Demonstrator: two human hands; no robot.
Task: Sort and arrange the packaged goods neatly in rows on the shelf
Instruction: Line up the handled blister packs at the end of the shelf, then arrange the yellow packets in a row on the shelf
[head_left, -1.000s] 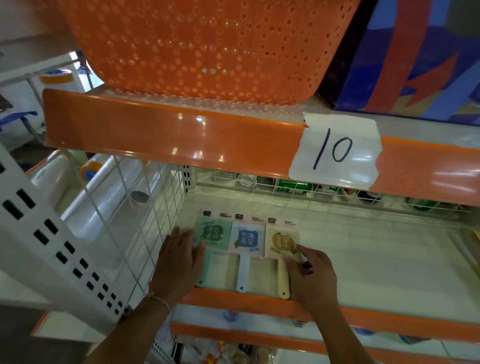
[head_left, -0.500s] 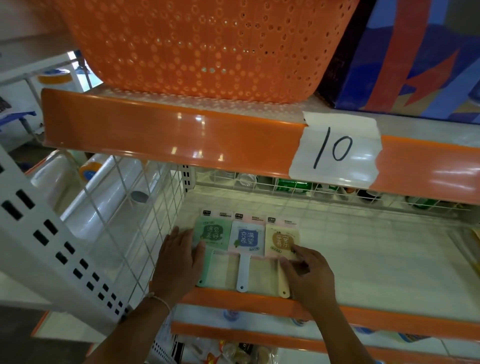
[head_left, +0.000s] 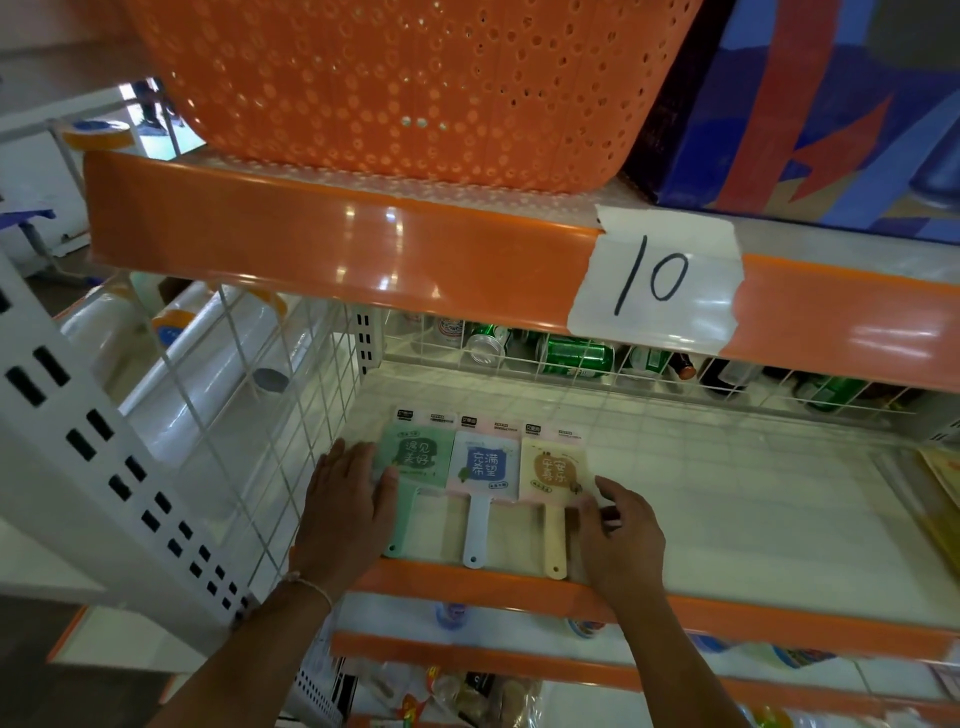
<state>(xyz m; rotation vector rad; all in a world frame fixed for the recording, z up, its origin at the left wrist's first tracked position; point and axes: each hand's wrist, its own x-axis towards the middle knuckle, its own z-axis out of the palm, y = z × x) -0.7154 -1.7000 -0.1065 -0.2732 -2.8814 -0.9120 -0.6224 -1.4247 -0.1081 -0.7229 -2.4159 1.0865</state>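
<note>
The white metal shelf with orange front edge (head_left: 727, 519) filled the lower half of the view. Above it, at 12 o'clock, stood a big orange perforated plastic basket (head_left: 405, 88), with a white paper label marked 10 (head_left: 657, 275) at 2 o'clock from the centre. On the shelf, near 7 o'clock, three packaged goods lay side by side in one row: a green paddle-shaped fan in clear wrap (head_left: 415, 462), a white-handled blue one (head_left: 485, 467) and a cream yellow one (head_left: 553, 473). The left hand (head_left: 348, 509) rested flat on the green fan's left edge, fingers straight and together. The right hand (head_left: 621, 535) touched the yellow fan's lower right corner, fingers slightly bent and apart.
</note>
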